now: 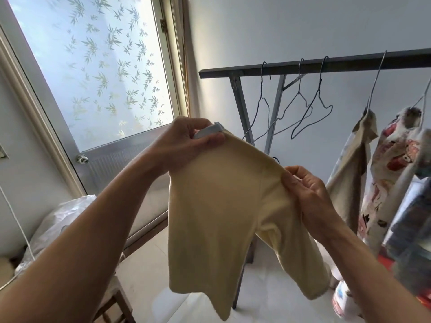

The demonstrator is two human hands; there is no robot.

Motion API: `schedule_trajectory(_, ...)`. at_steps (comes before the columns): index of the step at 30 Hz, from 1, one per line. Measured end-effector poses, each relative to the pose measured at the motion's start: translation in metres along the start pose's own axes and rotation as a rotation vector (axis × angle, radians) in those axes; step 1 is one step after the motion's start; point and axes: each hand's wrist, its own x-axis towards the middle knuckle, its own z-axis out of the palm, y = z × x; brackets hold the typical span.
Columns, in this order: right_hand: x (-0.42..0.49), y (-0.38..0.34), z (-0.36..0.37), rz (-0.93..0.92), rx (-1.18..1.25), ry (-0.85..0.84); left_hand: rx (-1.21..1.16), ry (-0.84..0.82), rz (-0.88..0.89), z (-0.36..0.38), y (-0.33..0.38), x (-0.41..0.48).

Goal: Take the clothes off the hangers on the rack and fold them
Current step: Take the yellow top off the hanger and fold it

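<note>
Both forearms are reaching up and forward, and between them the cream top point(221, 217) is hanging in the air, in front of the rack and off its rail point(349, 64). The left hand point(186, 141) is pinching one upper corner, its fingers and thumb curling over the cloth and over a pale blue strip point(210, 132) at the edge. The right hand point(307, 194) is pinching the opposite shoulder, thumb pressing the fabric against curled fingers. Gripping the two upper corners is letting the body and sleeve drop straight, probably so the piece is hanging flat for a first fold. A small dark hook point(276, 159) is showing just above the shoulder line. Whether it belongs to a hanger inside the top, I cannot tell. Behind, three bare wire hangers point(305, 110) are dangling from the rail, while a beige garment point(349, 164) and a patterned garment point(394, 164) are hanging further right, so the job is looking only partly done.
</note>
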Motion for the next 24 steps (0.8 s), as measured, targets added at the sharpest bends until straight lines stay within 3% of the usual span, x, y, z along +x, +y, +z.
schedule_trajectory(6, 0.007, -0.006, 0.006, 0.029, -0.082, -0.005, -0.247, -0.122, -0.008, 0.006, 0.012, -0.007)
schedule_trajectory(13, 0.007, 0.000, 0.024, -0.107, -0.404, -0.002, -0.254, -0.121, 0.007, 0.017, 0.022, -0.006)
schedule_trajectory(15, 0.001, -0.004, 0.030, -0.117, -0.321, -0.056, -0.235, -0.091, 0.003, 0.020, 0.024, -0.005)
schedule_trajectory(20, -0.016, -0.010, 0.035, 0.050, -0.130, -0.368, -0.162, -0.029, -0.005, 0.020, 0.025, -0.001)
schedule_trajectory(24, -0.025, -0.018, 0.046, 0.049, -0.148, -0.345, -0.133, -0.007, -0.006, 0.017, 0.028, 0.000)
